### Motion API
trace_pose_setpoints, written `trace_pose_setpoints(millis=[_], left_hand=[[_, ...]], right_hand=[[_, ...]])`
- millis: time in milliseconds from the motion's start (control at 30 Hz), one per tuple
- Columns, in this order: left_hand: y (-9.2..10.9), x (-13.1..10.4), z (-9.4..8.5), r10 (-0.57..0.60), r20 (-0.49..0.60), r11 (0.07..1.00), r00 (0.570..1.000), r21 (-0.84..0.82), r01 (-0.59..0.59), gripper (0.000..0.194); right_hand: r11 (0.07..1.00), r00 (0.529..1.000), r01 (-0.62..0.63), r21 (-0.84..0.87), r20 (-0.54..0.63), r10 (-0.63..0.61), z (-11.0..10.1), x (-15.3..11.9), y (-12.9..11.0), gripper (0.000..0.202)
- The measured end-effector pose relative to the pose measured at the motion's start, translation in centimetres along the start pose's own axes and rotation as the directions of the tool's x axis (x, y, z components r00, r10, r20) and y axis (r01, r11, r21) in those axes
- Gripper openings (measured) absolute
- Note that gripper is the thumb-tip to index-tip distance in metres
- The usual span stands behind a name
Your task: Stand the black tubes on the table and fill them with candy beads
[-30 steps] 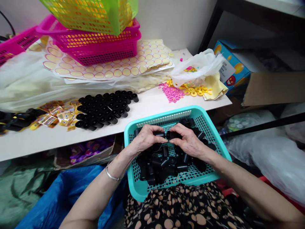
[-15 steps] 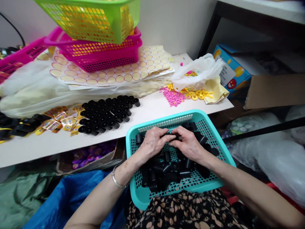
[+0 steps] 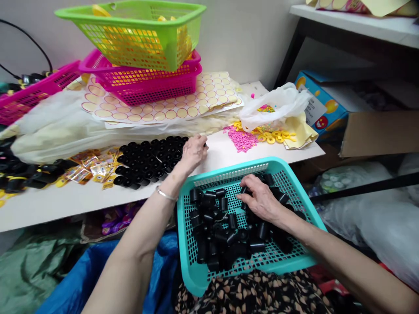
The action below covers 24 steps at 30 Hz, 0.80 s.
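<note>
On the white table [image 3: 222, 152], rows of black cylinders [image 3: 147, 159] stand upright and close together. My left hand [image 3: 194, 150] is at the right end of these rows, its fingers closed round a black cylinder that shows only in part at the fingertips. The turquoise basket [image 3: 252, 165] in front of me holds many loose black cylinders [image 3: 220, 236], lying in different directions. Over the basket's right half, my right hand [image 3: 259, 196] has its thumb and fingers curled round a black cylinder [image 3: 244, 192].
Stacked green [image 3: 163, 43] and magenta baskets [image 3: 157, 83] stand on sticker sheets [image 3: 216, 89] at the back. Pink pieces [image 3: 242, 138], yellow rings [image 3: 271, 136] and a plastic bag [image 3: 278, 104] lie at the right. Small packets [image 3: 94, 165] are left of the rows.
My hands have come apart. The left one has moved from the basket up and left to the rows on the table; the right one stays over the basket. The camera view has shifted slightly.
</note>
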<state>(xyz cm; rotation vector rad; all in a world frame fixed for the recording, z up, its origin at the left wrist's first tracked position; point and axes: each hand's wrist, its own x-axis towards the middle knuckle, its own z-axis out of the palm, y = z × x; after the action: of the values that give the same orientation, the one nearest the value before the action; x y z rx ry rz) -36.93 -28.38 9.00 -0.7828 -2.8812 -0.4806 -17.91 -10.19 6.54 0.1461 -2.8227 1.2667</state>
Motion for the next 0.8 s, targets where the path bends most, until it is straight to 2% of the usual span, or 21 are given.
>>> trace_pose_setpoints(millis=[67, 167, 267, 367, 433, 500, 567, 633, 733, 800], left_hand=[[-1.5, 1.9, 0.3, 0.034, 0.042, 0.988, 0.999, 0.152, -0.04, 0.022], [-2.9, 3.5, 0.9, 0.026, 0.108, 0.968, 0.994, 0.244, -0.051, 0.025], [-3.6, 3.9, 1.3, 0.005, 0.154, 0.964, 0.988, 0.262, -0.046, 0.026], [-3.1, 3.6, 1.0, 0.008, 0.113, 0.959, 0.994, 0.281, -0.04, 0.028], [-2.1, 2.9, 0.5, 0.029, 0.058, 0.962, 0.998, 0.269, -0.043, 0.027], [-0.6, 1.9, -0.1, 0.087, 0.042, 0.976, 0.995, 0.198, -0.094, 0.024], [1.1, 0.5, -0.7, 0.165, 0.113, 0.982, 0.98, 0.071, -0.173, 0.018], [2.5, -1.4, -1.2, 0.237, 0.246, 0.971, 0.94, -0.074, -0.226, 0.015], [4.0, -4.3, -1.6, 0.305, 0.367, 0.95, 0.879, -0.187, -0.251, 0.01], [4.4, -6.1, -1.8, 0.291, 0.331, 0.955, 0.898, -0.16, -0.251, 0.012]], right_hand=[[0.998, 1.0, 0.017, -0.064, 0.016, -0.016, -0.1, -0.2, 0.6, 0.009], [0.992, 0.999, 0.016, -0.125, 0.038, -0.011, -0.3, -0.5, 1.1, 0.005], [0.974, 0.996, 0.045, -0.223, 0.091, -0.026, -0.5, -0.3, 0.8, 0.004], [0.925, 0.978, 0.113, -0.364, 0.206, -0.038, -0.1, 0.3, 0.0, 0.01], [0.883, 0.948, 0.2, -0.426, 0.311, -0.064, 0.7, 0.7, -0.5, 0.013], [0.835, 0.897, 0.336, -0.436, 0.418, -0.143, 1.9, 1.2, -0.9, 0.017], [0.772, 0.829, 0.477, -0.421, 0.508, -0.234, 3.2, 1.7, -1.1, 0.022], [0.713, 0.778, 0.558, -0.425, 0.566, -0.272, 4.3, 2.0, -1.2, 0.019], [0.678, 0.771, 0.572, -0.463, 0.586, -0.251, 4.7, 2.1, -1.3, 0.017], [0.703, 0.801, 0.524, -0.481, 0.559, -0.215, 4.0, 1.9, -1.1, 0.017]])
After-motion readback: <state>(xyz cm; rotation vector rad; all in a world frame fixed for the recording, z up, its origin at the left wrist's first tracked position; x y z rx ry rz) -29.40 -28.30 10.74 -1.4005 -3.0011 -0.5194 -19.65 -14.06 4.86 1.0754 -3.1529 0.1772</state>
